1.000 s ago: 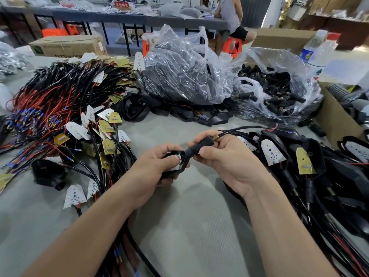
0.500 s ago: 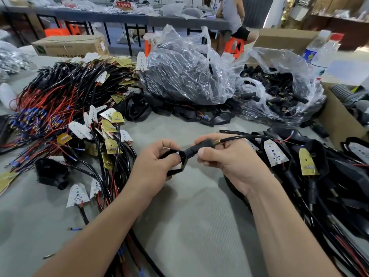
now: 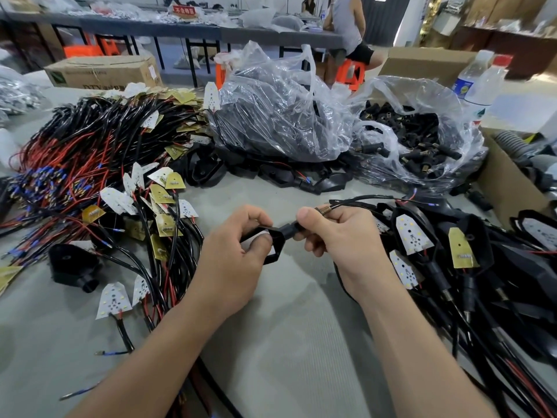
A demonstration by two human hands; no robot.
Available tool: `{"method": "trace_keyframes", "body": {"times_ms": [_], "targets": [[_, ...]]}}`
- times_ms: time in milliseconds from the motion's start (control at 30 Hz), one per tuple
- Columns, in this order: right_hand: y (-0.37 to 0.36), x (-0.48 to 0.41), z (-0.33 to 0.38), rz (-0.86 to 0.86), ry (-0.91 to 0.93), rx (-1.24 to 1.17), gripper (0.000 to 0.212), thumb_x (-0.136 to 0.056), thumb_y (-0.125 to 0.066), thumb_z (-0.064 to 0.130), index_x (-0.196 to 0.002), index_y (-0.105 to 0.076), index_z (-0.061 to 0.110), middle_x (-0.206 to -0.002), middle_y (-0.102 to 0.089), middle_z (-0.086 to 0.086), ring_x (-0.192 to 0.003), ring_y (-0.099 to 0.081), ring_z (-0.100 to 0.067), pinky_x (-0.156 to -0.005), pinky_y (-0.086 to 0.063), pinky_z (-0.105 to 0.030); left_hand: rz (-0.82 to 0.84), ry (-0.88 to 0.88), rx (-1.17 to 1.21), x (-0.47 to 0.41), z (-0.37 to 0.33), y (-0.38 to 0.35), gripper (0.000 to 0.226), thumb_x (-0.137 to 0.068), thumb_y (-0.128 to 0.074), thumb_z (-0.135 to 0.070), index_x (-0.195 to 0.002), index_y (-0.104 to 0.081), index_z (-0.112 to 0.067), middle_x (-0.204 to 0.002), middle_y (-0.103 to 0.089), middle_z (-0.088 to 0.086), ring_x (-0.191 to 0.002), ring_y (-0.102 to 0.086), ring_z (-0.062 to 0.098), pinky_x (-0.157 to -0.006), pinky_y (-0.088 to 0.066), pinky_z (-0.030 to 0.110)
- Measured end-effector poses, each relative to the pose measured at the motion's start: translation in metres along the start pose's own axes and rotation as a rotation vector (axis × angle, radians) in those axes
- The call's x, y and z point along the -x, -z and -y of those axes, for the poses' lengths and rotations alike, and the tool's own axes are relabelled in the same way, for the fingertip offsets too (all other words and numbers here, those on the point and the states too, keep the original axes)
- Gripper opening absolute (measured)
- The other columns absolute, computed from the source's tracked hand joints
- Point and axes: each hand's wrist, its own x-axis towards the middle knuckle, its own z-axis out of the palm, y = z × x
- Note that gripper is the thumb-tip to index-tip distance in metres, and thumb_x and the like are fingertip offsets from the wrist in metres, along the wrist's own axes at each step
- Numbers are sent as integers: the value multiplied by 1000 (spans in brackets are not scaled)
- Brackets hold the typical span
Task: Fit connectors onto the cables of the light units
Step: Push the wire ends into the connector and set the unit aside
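**Both hands pinch one light unit over the middle of the table**

The thumb and forefinger of the left hand (image 3: 232,263) pinch the open rim of a black angular plastic light housing (image 3: 275,248). The thumb tip lies inside the frame and the other fingers are curled beneath it. Just beside it, the right hand (image 3: 340,239) has its fingers curled round a black tubular connector (image 3: 290,230) that meets the narrow end of the housing, with the thumb laid flat along its top. A brass threaded tip (image 3: 324,210) pokes out past the right forefinger, and a thin black cable (image 3: 361,200) runs from it away to the right. The unit is held over the middle of the grey table top (image 3: 286,342), close in front of the person.

Right of the right wrist lies a heap of black housings with white and yellow wedge-shaped boards (image 3: 452,251). Left of the left hand spreads a tangle of red and black wires (image 3: 90,152) ending in more such boards, and a single loose black housing (image 3: 73,267) lies near its edge.

Beyond the hands sit two bags side by side. One is a clear plastic bag stuffed with black parts (image 3: 271,116). The other is an open clear plastic bag of small black brass-ended connectors (image 3: 422,137).

Farther back are a long brown cardboard box (image 3: 102,72) at the left and two clear plastic bottles (image 3: 479,82) at the right. A person on an orange stool (image 3: 349,28) sits at another table behind.
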Motion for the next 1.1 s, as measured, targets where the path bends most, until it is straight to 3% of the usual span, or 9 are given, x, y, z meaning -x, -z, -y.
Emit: {"method": "trace_keyframes", "body": {"times_ms": [133, 300, 400, 500, 600, 700, 800, 967, 1100], "targets": [[-8, 1, -3, -37, 20, 33, 30, -77, -81, 37, -73, -76, 8, -67, -73, -11, -55, -56, -17, -53, -43, -28, 11, -7, 21, 0, -3, 1, 14, -88, -56, -26, -98, -59, -35, -87, -72, -14, -75, -62, 14, -66, -50, 21], [-17, 2, -3, -31, 47, 178, 32, -71, -73, 56, -68, -78, 24, -65, -74, -2, -53, -51, -12, -59, -41, -30, 37, 86, 239, 1, -6, 1, 15, -84, -58, -23, -95, -63, -32, -83, -74, -2, -75, -59, 30, -73, -48, 46], [-18, 2, -3, -49, 58, 215, 36, -71, -72, 58, -67, -77, 22, -62, -72, -3, -53, -48, -14, -58, -40, -36, 58, 73, 245, 1, -6, 2, 15, -85, -58, -22, -94, -63, -32, -74, -67, -5, -69, -53, 18, -70, -44, 40], [-19, 4, -5, -83, 108, 272, 49, -69, -71, 62, -60, -74, 14, -50, -65, 4, -45, -42, -10, -50, -37, -28, 63, 72, 261, 2, -5, 5, 18, -86, -58, -17, -95, -64, -32, -77, -69, -3, -72, -61, 14, -74, -55, 42], [-25, 7, -5, -95, 146, 321, 55, -73, -69, 62, -54, -69, 10, -38, -49, 9, -38, -37, -6, -44, -30, -17, 51, 60, 316, 3, -6, 5, 20, -88, -57, -9, -96, -65, -26, -82, -72, -1, -74, -67, 9, -69, -56, 22], [-29, 9, -4, -51, 137, 292, 60, -77, -58, 67, -58, -67, 11, -49, -61, -1, -45, -50, -13, -53, -42, -31, 82, 41, 354, 4, -8, 3, 20, -96, -53, 0, -102, -63, -16, -82, -73, 7, -75, -68, 13, -67, -52, 18], [-26, 9, -3, -55, 136, 276, 59, -77, -57, 69, -62, -68, 13, -57, -65, -7, -53, -54, -22, -60, -45, -39, 45, 122, 389, 0, -7, 0, 15, -87, -59, -15, -97, -65, -24, -81, -68, 6, -74, -61, 17, -66, -49, 24], [-14, 2, -4, -260, 210, 133, 57, -76, -67, 58, -58, -66, 5, -44, -54, 5, -43, -42, -6, -49, -34, -20, 116, 265, 576, -10, -7, 8, 30, -75, -62, -13, -93, -80, -28, -87, -76, 9, -68, -67, 17, -57, -48, 19], [-13, 0, -5, -243, 235, 116, 59, -76, -69, 58, -59, -62, 2, -45, -58, 5, -42, -43, -4, -48, -34, -17, 220, 291, 610, -11, -5, 14, 33, -79, -66, -11, -103, -82, -26, -98, -79, 10, -71, -71, 13, -61, -52, 18]]}}
